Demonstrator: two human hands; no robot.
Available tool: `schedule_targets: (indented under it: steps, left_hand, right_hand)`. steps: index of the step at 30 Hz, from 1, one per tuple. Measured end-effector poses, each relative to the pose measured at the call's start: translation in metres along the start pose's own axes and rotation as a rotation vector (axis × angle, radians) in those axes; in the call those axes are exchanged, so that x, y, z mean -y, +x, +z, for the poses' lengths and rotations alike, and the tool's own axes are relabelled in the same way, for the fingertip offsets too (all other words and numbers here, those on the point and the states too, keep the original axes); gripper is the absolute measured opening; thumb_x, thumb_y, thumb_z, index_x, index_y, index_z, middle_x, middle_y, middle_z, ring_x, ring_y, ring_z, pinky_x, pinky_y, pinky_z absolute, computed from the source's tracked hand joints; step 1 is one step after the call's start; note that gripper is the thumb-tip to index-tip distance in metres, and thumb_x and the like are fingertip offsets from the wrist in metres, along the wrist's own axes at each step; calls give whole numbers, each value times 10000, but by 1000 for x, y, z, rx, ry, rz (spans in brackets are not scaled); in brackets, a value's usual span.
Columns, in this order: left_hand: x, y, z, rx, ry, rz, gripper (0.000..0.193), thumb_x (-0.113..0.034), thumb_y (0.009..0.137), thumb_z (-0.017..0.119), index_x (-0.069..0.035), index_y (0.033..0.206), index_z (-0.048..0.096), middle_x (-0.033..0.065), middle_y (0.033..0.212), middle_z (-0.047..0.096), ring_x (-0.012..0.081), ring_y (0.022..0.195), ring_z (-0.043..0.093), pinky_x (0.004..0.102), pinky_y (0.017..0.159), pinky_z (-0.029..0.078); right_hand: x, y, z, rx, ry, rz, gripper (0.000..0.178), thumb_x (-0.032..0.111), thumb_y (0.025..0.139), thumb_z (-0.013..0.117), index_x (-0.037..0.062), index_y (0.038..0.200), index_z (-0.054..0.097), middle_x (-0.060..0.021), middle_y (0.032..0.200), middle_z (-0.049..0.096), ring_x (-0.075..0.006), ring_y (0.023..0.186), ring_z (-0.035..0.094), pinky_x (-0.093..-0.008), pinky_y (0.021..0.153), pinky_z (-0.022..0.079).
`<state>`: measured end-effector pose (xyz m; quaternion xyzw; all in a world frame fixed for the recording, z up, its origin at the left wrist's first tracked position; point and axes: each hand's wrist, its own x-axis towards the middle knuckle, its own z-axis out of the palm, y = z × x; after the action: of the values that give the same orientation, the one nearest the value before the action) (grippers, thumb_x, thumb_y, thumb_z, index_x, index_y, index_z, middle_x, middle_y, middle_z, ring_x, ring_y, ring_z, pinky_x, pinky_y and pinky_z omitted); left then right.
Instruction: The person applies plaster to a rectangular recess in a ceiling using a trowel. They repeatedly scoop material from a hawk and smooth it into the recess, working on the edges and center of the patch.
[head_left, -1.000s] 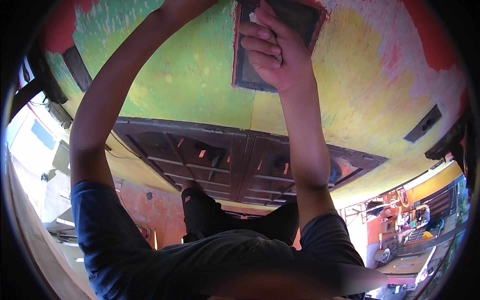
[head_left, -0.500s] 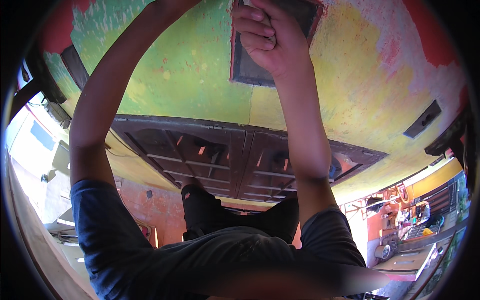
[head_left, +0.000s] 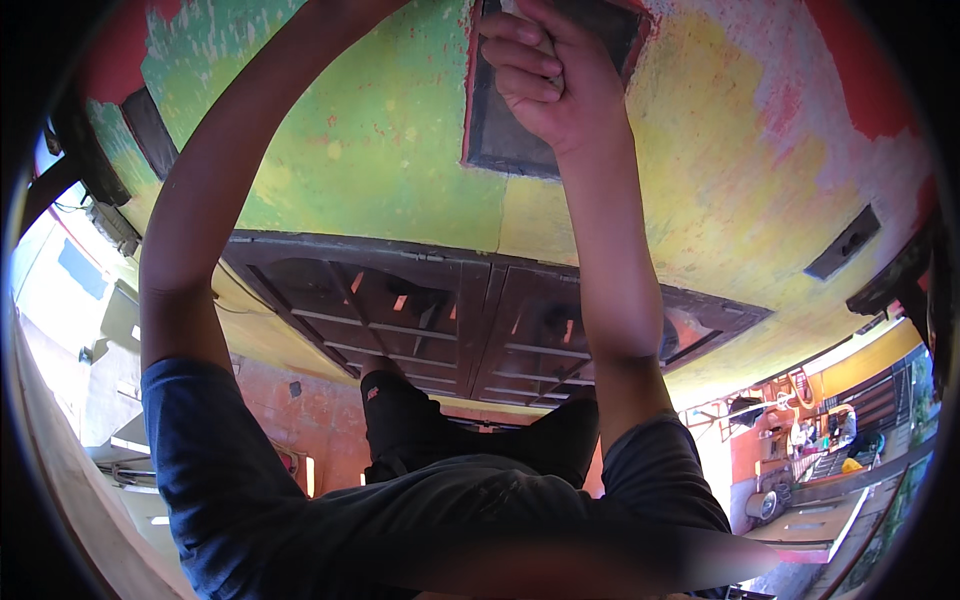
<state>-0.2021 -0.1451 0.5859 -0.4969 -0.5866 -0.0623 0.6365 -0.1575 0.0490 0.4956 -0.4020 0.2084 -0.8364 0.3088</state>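
My right hand (head_left: 562, 85) is raised in front of the painted wall (head_left: 400, 140). Its fingers are curled round a thin, pale grey, handle-like thing (head_left: 549, 45), whose far end is hidden or beyond the top edge. Behind this hand is a dark square panel (head_left: 510, 150) with a red border. My left forearm (head_left: 255, 120) reaches up and leaves the picture at the top, so the left hand is out of view. Green, yellow and pink paint covers the wall in worn, speckled patches, with red areas at the upper corners.
Below the wall panel are dark brown double doors (head_left: 485, 320) with barred panes. A small dark slot (head_left: 845, 242) is set in the wall at the right. Beyond it are cluttered household things, and a metal pot-like vessel (head_left: 764, 505). Pale structures (head_left: 110, 370) stand at the left.
My right hand has shifted slightly right and down with the pale handle-like thing still in its fingers. The left forearm is nearly unchanged.
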Motion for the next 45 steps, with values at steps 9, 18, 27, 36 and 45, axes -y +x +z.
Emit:
schedule_targets:
  steps: [9, 18, 27, 36, 45]
  left_hand:
    - [0, -15, 2, 35, -2, -78, 272, 127, 782, 669, -42, 990, 714, 128, 916, 739, 303, 832, 755, 350, 706, 618]
    - [5, -6, 6, -63, -27, -70, 265, 144, 783, 660, -14, 989, 718, 143, 932, 743, 294, 849, 761, 350, 725, 620]
    - [-6, -16, 9, 5, -48, -68, 236, 138, 781, 640, -21, 947, 693, 129, 887, 721, 298, 805, 744, 355, 690, 599]
    - [-25, -38, 15, 18, -66, -60, 156, 57, 837, 652, -48, 950, 676, 114, 910, 719, 292, 774, 733, 357, 649, 593]
    - [-230, -261, -28, 405, -236, -739, 232, -53, 872, 734, -95, 1100, 722, 53, 1379, 672, 264, 1111, 721, 468, 1047, 558]
  right_hand:
    - [-2, -10, 1, -16, 42, 26, 192, 174, 1086, 518, 279, 1201, 631, 17, 760, 496, -68, 534, 444, -187, 379, 338]
    - [3, -1, 10, -91, 4, -6, 192, 191, 1092, 504, 291, 1202, 626, 8, 764, 492, -74, 530, 428, -198, 377, 336]
    - [6, -10, -8, -36, -31, 40, 145, 159, 1103, 470, 235, 1139, 588, -7, 791, 476, -60, 522, 399, -195, 362, 303]
    - [-15, -30, -12, -130, -182, -16, 172, 174, 1104, 475, 254, 1195, 598, -3, 776, 463, -51, 514, 390, -186, 355, 285]
    - [-112, -214, -84, -667, -749, 387, 484, 116, 1051, 538, 83, 1525, 446, 1, 687, 480, -61, 456, 397, -213, 386, 331]
